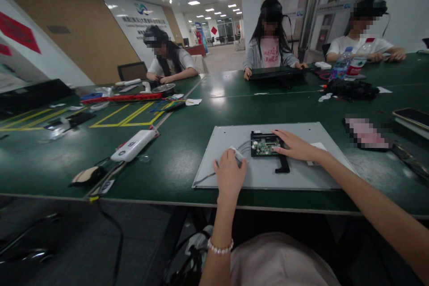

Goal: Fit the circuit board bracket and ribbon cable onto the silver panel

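One mouse (89, 176) near the near edge of the bench (174, 143), left side; white power strip (134, 145) slanting away rightward beyond it. Bare green surface from strip to panel (268, 178), save a small clear scrap (144, 158).

Panel lies long side along the near edge, narrow green margin between. Its left end mostly open; one cable (205, 179) crosses to the near left corner.

Left hand (230, 167): back up, fingers pointing away, curled round a white block (239, 155). Block's long axis slants from far left to near right. Grey wires (244, 144) lead right to the board.

Board (266, 146), in a black frame, sits right of panel centre, long axis left-right, nearly parallel to the long edges. Black bracket (284, 164) points nearward off its right part, foot turned left. Panel bare beyond and nearward.

Right hand (292, 145): palm down, unclenched, fingers leftward, thumb and forefinger apart on board's right end; forearm enters from near right. Label (317, 147) beside the wrist. Pink item (367, 134), blurred, off panel's right edge.
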Demonstrator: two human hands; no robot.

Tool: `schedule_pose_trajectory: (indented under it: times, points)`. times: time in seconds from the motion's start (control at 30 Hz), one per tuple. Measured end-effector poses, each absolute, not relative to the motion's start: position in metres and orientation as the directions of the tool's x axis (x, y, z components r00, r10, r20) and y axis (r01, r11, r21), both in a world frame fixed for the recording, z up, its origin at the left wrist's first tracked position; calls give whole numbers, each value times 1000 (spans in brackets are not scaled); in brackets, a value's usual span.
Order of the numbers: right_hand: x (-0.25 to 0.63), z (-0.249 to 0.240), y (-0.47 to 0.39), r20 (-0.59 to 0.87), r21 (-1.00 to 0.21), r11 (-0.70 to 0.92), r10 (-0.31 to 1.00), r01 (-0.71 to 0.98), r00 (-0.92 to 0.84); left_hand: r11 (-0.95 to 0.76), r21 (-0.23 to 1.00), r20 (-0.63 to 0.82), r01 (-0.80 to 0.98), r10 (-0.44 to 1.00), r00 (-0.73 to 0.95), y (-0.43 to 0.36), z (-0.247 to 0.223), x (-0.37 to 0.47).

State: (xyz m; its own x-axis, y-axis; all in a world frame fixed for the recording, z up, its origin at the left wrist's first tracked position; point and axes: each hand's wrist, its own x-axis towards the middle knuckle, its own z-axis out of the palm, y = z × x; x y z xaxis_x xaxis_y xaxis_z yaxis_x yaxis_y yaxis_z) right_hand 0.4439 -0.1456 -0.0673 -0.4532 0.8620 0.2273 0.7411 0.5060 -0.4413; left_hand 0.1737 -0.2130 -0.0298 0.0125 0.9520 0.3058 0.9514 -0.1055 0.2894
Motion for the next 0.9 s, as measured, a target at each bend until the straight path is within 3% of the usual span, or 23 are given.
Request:
schedule_pose_trajectory:
  times: [0.9]
  points:
    - [443, -68, -144, 216, -431, 501, 865, 751, -453, -106, 266, 324, 958, 946, 15, -213, -33, 173]
